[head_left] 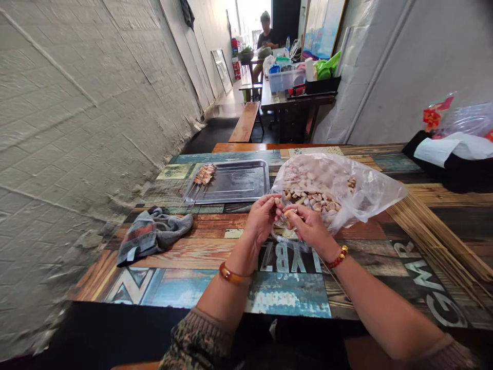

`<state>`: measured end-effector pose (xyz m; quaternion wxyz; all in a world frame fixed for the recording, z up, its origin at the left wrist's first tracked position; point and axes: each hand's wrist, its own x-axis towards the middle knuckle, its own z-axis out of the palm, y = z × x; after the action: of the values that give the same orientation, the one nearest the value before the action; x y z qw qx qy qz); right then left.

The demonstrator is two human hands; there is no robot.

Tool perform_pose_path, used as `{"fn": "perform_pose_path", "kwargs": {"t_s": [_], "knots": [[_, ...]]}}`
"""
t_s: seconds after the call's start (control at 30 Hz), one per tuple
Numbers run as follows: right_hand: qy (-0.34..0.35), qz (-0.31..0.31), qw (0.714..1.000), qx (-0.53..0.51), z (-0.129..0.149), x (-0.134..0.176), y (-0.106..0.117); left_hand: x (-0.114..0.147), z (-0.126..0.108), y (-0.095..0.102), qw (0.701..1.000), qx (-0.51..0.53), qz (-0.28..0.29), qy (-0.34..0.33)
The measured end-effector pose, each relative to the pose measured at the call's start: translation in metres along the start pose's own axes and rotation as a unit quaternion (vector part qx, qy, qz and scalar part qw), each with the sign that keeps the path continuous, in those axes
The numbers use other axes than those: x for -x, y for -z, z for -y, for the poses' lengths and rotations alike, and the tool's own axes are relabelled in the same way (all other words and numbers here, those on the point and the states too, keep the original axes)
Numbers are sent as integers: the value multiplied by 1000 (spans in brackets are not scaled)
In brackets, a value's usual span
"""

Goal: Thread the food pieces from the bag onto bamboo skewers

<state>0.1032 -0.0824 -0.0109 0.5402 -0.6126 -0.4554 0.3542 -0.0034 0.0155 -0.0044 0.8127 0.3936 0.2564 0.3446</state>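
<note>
Head view shows the right hand with thumb and fingers pinched together on a pale food piece; the left hand, its fingertips just beside at nine o'clock, closes on a small morsel, partly hidden. The clear plastic bag of similar pieces lies at two o'clock from the fingertips, its long axis running nine to three, the right hand nearer its bulk. At ten o'clock sits the tray. On the tabletop, turned letters read "GMR" at four o'clock; those at six are partly covered. No brand is legible.
</note>
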Motion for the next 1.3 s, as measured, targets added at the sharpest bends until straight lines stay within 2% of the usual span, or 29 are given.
{"fn": "perform_pose_path", "kwargs": {"t_s": [0.17, 0.4, 0.57, 0.73, 0.97, 1.17, 1.3], "knots": [[-12, -18, 1000, -8, 2, -2, 2, 1, 1, -3, 1000, -27, 5, 4], [-12, -19, 1000, -2, 0, 0, 1, 0, 1, -2, 997, -51, -34, -42], [7, -12, 999, 30, -2, -1, 1, 1, 0, -3, 999, -44, 0, -17], [5, -15, 1000, 20, 0, -1, 1, 2, 0, -3, 999, -45, 18, -11], [-5, -22, 1000, 10, 3, 0, 1, -1, 3, 0, 993, -107, -23, -49], [0, -51, 998, -26, 7, 2, 1, -2, 3, -1, 998, -52, -21, -40], [1, -33, 999, -37, 9, 3, 0, -2, 0, -2, 998, -2, -45, -53]]}}
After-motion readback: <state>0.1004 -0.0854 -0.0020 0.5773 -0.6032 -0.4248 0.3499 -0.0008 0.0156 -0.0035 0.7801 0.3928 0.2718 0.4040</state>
